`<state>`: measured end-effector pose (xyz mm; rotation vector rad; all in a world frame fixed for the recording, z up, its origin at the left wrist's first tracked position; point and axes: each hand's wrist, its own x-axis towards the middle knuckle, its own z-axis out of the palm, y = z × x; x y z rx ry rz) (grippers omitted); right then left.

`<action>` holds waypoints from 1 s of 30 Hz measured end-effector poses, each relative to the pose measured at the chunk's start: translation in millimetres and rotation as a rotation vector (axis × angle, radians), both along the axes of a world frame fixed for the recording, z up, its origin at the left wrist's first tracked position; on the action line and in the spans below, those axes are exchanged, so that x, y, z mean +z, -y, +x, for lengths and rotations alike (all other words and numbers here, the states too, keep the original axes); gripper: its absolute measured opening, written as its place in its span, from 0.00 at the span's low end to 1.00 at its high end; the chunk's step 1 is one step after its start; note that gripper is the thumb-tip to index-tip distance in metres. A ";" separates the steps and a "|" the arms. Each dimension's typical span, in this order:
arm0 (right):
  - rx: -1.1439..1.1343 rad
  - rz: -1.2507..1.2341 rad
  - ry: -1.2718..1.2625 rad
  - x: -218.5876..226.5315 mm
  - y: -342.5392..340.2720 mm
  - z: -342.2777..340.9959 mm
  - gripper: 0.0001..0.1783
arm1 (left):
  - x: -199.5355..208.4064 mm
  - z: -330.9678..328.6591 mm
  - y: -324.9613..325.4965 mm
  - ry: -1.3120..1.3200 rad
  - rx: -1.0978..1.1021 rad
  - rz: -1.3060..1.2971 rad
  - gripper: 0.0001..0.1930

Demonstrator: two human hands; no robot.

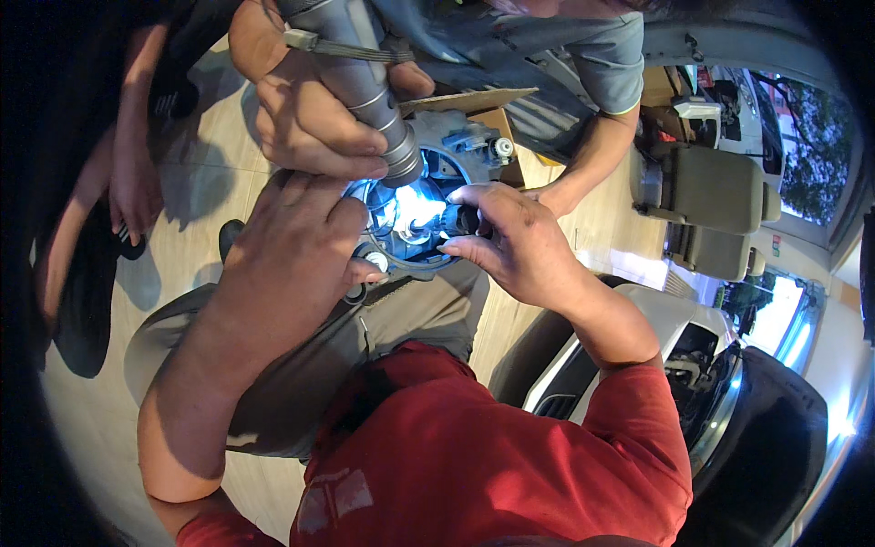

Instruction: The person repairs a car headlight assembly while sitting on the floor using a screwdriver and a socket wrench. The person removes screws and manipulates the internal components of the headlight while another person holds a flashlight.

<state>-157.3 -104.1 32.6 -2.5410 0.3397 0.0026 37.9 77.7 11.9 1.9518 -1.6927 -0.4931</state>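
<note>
Pale wood-toned flooring extends beneath the work position. At far left, a bystander's hand hangs loosely, with a dark shoe below it. Moving right, a co-worker's upper hand is closed around a grey metal cylindrical flashlight, its head angled down at the work and throwing bluish-white light.

Below it, the person's left hand lies against the left side of a round, open, dark plastic housing. Its thumb sits just beside a small white round fitting; the other fingertips are partly hidden, and how firmly they grip cannot be told. The housing is at picture centre, just beyond the wearer's grey-brown trousers, its interior brightly lit and partly washed out by glare.

At the housing's right side, the person's right hand is narrowed, thumb and fingers about a black rounded part at the rim. Behind the housing stands an opened brown cardboard box. Right of the box, the co-worker's other forearm reaches down.

Farther right are beige padded seats and, below them, a light-coloured car.
</note>
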 end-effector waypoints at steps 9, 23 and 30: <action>0.168 -0.034 -0.274 12.5 1.2 17.5 0.26 | -4.6 9.8 -8.1 -0.110 -0.060 -0.051 0.19; 0.323 -0.368 -0.374 5.6 -9.4 33.4 0.21 | -8.4 16.7 -11.3 -0.307 -0.102 -0.079 0.15; 0.304 -0.353 -0.428 2.1 -11.3 30.6 0.19 | -15.7 12.5 -9.0 -0.228 -0.062 -0.168 0.10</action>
